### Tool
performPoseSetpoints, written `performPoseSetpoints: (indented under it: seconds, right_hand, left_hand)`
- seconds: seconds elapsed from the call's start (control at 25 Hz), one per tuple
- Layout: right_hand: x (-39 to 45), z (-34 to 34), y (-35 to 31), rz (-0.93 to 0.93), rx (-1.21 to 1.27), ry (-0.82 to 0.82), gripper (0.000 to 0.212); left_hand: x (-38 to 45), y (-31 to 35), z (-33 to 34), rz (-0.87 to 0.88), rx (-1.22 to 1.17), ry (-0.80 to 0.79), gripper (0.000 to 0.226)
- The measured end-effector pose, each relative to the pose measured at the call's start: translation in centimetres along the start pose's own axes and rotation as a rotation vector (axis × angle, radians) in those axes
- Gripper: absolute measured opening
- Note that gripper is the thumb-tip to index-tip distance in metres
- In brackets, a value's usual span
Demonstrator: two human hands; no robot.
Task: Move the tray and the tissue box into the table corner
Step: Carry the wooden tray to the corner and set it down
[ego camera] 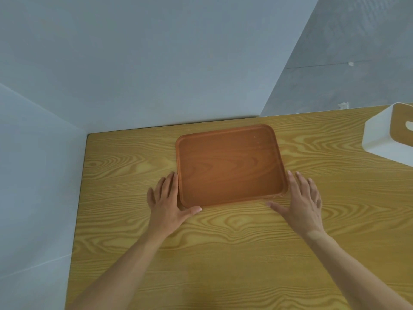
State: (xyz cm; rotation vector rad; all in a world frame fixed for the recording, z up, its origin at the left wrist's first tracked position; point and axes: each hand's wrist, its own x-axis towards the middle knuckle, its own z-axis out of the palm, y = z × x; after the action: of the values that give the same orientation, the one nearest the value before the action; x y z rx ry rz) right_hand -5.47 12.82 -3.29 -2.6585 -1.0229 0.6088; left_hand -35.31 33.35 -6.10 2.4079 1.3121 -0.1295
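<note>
A brown wood-grain tray (230, 164) lies flat on the light wooden table (223, 253), near the far edge and a little right of the far left corner. My left hand (169, 202) lies flat against the tray's near left corner, fingers along the left rim, thumb along the near rim. My right hand (301, 200) lies flat by the near right corner with its fingers spread, touching or just off the rim. Neither hand holds anything. A white tissue box (388, 135) with a wooden top stands at the far right, partly cut off by the frame.
The table's far left corner (89, 136) meets pale walls at the back and on the left. A strip of bare tabletop lies between the tray and that corner. A grey floor shows beyond the far right edge.
</note>
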Motion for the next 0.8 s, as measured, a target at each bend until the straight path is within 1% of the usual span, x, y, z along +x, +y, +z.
performPoseSetpoints:
  seconds: [0.04,0.12,0.36,0.8]
  right_hand:
    - [0.7,-0.2,0.3,0.019,-0.024,-0.078,0.111]
    - [1.6,0.1,0.8,0.012,-0.068,-0.130,0.114]
    - [2.8,0.2,1.3,0.020,-0.057,-0.119,0.121]
    - [6.4,-0.8,1.1,0.054,-0.016,-0.119,0.119]
  left_hand:
    - [0.0,0.0,0.1,0.001,0.005,-0.018,0.127]
    - [0.0,0.1,0.2,-0.003,0.021,-0.034,0.130]
    - [1.3,0.6,-0.1,-0.034,0.032,-0.032,0.132]
    - [4.4,2.1,-1.1,-0.065,-0.019,-0.031,0.133]
